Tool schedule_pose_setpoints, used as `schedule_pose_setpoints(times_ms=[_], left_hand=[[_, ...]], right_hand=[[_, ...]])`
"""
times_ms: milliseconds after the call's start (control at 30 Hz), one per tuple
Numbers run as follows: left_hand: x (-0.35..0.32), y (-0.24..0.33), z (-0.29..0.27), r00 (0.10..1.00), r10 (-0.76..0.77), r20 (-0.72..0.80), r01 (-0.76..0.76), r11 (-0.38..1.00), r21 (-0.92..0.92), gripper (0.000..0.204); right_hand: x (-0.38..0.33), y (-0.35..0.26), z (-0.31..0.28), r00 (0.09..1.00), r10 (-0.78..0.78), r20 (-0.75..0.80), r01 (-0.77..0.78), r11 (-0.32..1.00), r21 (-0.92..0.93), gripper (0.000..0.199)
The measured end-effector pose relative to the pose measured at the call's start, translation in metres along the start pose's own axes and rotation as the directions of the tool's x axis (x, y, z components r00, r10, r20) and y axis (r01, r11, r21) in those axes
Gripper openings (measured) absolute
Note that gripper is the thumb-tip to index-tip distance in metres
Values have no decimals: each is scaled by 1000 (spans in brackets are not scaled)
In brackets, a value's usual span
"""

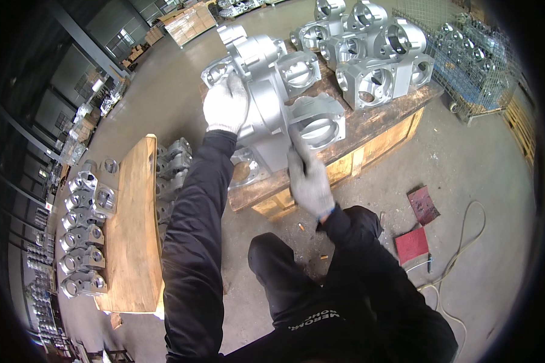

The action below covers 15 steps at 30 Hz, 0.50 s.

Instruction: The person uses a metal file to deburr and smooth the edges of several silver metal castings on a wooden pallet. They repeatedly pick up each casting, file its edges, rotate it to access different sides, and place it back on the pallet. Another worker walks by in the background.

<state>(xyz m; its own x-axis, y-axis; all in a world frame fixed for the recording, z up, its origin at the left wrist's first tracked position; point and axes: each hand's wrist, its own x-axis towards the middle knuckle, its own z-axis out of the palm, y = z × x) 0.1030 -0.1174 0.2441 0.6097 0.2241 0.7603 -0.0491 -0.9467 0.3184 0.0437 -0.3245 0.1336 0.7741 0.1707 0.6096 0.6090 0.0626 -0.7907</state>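
A large silver metal casting (260, 97) with round housings and bored openings stands on the near left end of a wooden workbench (339, 160). My left hand (226, 106), in a white glove, grips the left side of this casting; some of its fingertips are hidden. At the casting's right edge, my right hand (310, 181), in a greyish glove, is closed round a flat grey file (298, 140). The file points up and away from me against the casting's side. Its far end is hard to tell from the metal behind it.
More silver castings (375, 85) crowd the bench's right side. Left of me, a wooden board (134, 230) stands between rows of castings (82, 242). A wire cage (475, 66) with metal parts sits far right. Red sheets (412, 245) and a cable (457, 254) lie on the floor.
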Motion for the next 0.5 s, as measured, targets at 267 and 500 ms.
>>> schedule_pose_setpoints(times_ms=[267,500], left_hand=[[-2,1,-3,998,60,-13,-61,998,-17,43],[3,-6,-1,995,81,55,-84,996,40,44]], right_hand=[[24,-12,-18,990,104,90,-97,992,-77,47],[54,-13,-42,956,143,255,-110,984,-138,46]])
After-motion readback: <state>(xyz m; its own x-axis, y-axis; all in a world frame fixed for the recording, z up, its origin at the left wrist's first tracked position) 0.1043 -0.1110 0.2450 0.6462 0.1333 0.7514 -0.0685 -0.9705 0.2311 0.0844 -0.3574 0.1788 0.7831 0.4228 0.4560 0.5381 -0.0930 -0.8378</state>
